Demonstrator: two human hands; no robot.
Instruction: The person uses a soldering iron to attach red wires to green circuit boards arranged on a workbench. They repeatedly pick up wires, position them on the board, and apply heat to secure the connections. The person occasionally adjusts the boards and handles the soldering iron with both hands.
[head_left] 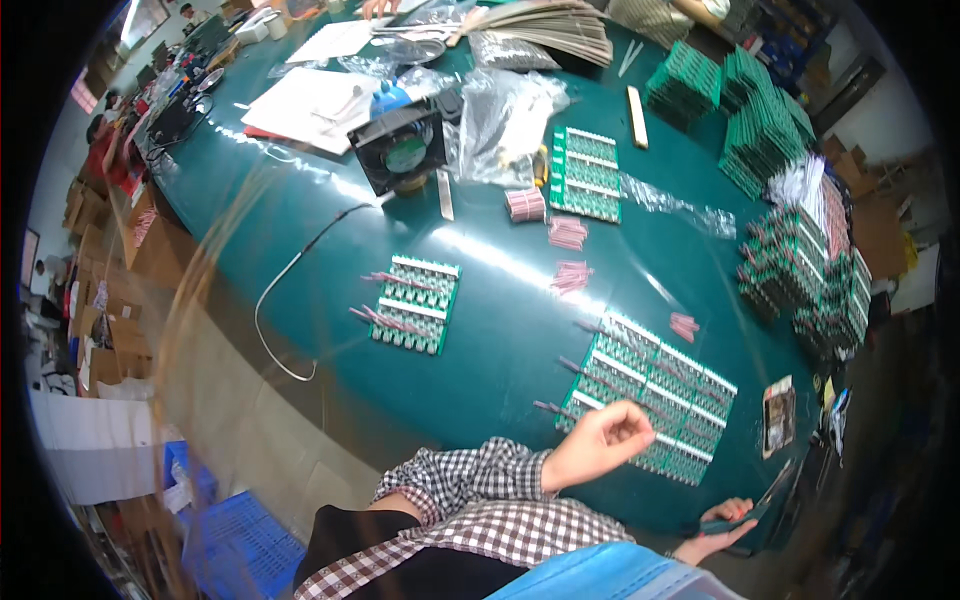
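My left hand [598,445] is over the near edge of a group of green circuit boards [690,400]. Its thumb and fingers are curled into a pinch, and I cannot make out anything between them. Bundles of thin dark and pinkish wires lie across these boards and stick out past their left edge. Lower right, beside the table edge, my right hand [722,532] is closed round a slim tool [768,498] with a dark handle, its narrow end pointing up and away; its exact kind is unclear.
A smaller wired board [415,305] lies to the left. Pink wire bundles [571,277] lie mid-table, below a bare board panel [586,175]. A black fan [400,148] with a cable stands farther back. Stacked boards [765,125] line the right side; a small worn tray [778,417] sits near right.
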